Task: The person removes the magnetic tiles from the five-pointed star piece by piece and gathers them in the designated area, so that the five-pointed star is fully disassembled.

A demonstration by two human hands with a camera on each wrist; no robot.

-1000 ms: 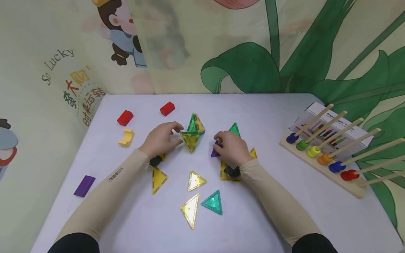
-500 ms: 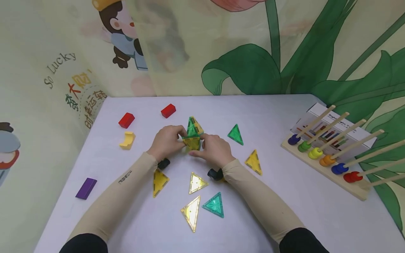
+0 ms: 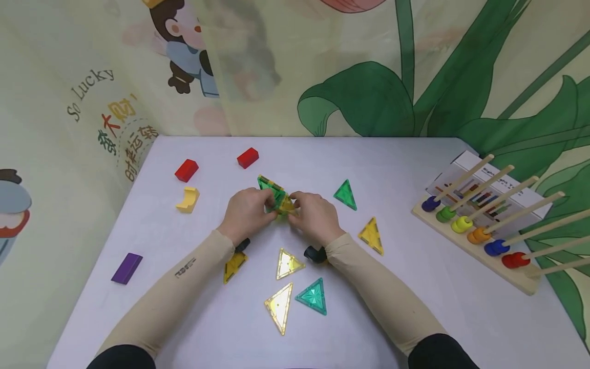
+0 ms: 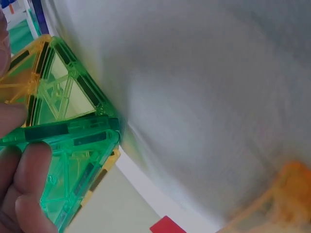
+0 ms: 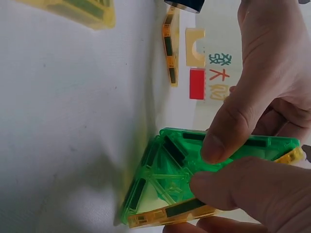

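Both hands meet at a small joined structure of green and yellow triangular magnetic tiles (image 3: 272,187) near the table's middle. My left hand (image 3: 247,214) pinches its left side; in the left wrist view its fingers press against a green tile (image 4: 77,141). From the right, my right hand (image 3: 318,217) holds a yellow part between thumb and fingers. In the right wrist view both thumbs lie on the green tile (image 5: 165,182), with a yellow-edged tile (image 5: 170,213) below. The hands hide part of the structure.
Loose tiles lie nearer me: two pale yellow triangles (image 3: 289,264) and a teal triangle (image 3: 313,296). A green triangle (image 3: 345,195) and a yellow triangle (image 3: 372,236) lie right. Red blocks (image 3: 186,170), a yellow arch (image 3: 187,200) and a purple block (image 3: 126,268) lie left; a bead rack (image 3: 479,243) stands right.
My right hand has moved left from the tiles on the right and taken hold of the structure. My left hand has closed on it too, and the structure has turned and leans left.
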